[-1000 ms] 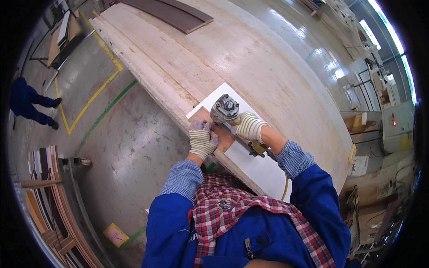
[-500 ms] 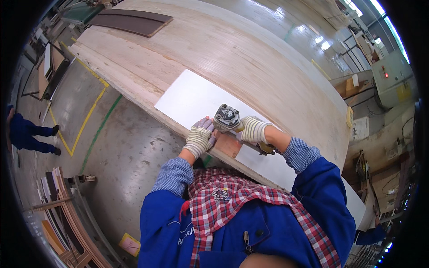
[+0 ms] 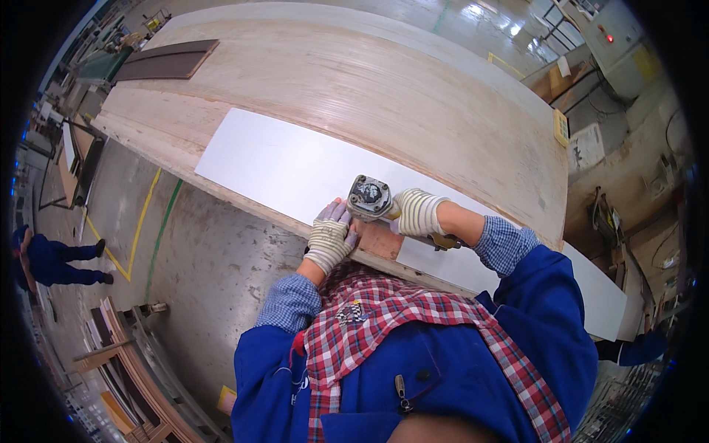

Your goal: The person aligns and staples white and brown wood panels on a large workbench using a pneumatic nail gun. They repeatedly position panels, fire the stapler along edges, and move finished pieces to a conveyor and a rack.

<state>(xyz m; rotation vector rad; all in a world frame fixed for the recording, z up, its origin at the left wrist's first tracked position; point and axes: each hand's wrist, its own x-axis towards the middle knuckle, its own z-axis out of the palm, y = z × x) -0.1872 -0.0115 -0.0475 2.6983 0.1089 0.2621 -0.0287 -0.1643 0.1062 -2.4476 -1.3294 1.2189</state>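
My right hand (image 3: 419,213), in a striped knit glove, is wrapped around the handle of what looks like a pneumatic nail gun (image 3: 369,196). Its bolted, dirty grey head stands over a long white panel (image 3: 277,159) at the table's near edge. A flat reddish-brown wooden block (image 3: 378,240) lies under and beside the head, between the hands. My left hand (image 3: 329,235), gloved with coloured fingertips, rests at the panel's front edge. Its thumb and fingers sit against the block's left corner; the gun head hides part of the grip.
A broad wooden table (image 3: 354,81) carries a dark brown panel (image 3: 166,59) at the far left and a yellow device (image 3: 561,127) at its right edge. Stacked boards (image 3: 118,362) stand on a rack at lower left. Another person (image 3: 63,258) stands on the floor at left.
My body and both hands have shifted right along the white panel, with the nail gun and the block. More panel now shows left of my hands. Both grips look the same.
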